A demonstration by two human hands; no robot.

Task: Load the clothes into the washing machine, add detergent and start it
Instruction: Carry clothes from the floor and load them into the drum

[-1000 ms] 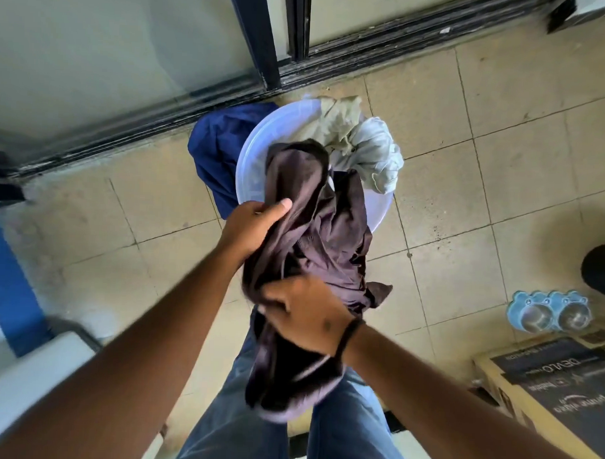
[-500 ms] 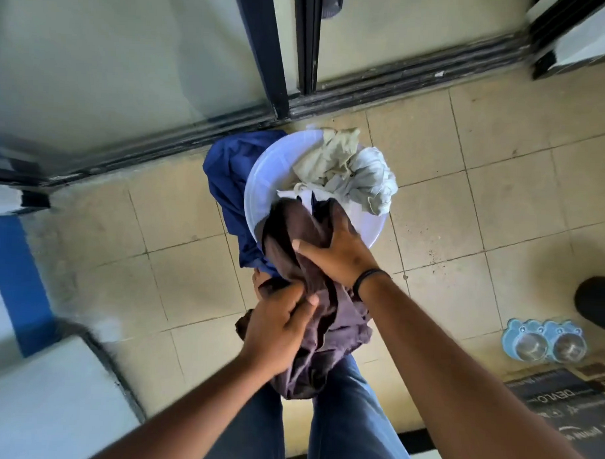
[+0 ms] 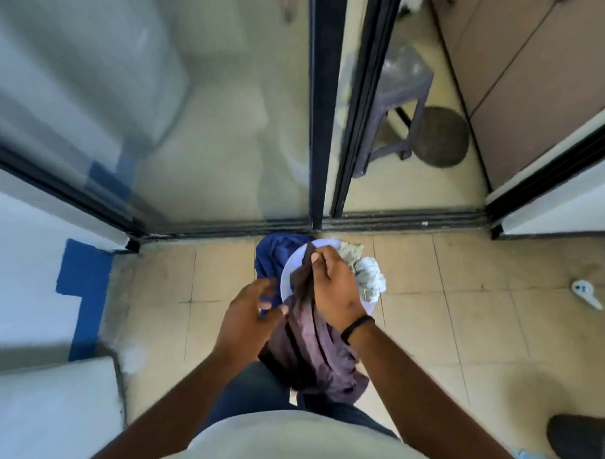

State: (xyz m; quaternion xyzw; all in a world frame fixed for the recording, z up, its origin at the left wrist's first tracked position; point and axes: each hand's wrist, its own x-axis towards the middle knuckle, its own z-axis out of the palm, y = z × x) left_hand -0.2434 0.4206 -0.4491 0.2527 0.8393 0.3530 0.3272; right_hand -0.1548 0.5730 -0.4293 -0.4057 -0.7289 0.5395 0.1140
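My right-hand fingers (image 3: pixel 319 259) curl down over the top edge of the dark purple garment (image 3: pixel 312 346), thumb side pinching a fold against the rim of the pale basin (image 3: pixel 285 276). The right hand (image 3: pixel 333 288) sits above the basin, wrist bent down, a black band on it, forearm running back toward me on the right.

The left hand (image 3: pixel 248 316) is blurred; its fingers look loosely spread, tips just touching the garment's left edge, though I can't say for sure that they grip anything. Its forearm comes up from lower left.

The garment hangs from the basin rim down toward my knees, bunched and limp. I judge it light, soft and without any stiffness, so it will sag and trail wherever it isn't gathered. Best hold is a full fistful near the bunched middle, with the other hand scooping the hanging tail. A blue cloth (image 3: pixel 273 254) drapes over the basin's far left side, and a whitish bundle (image 3: pixel 368 278) lies inside on the right.
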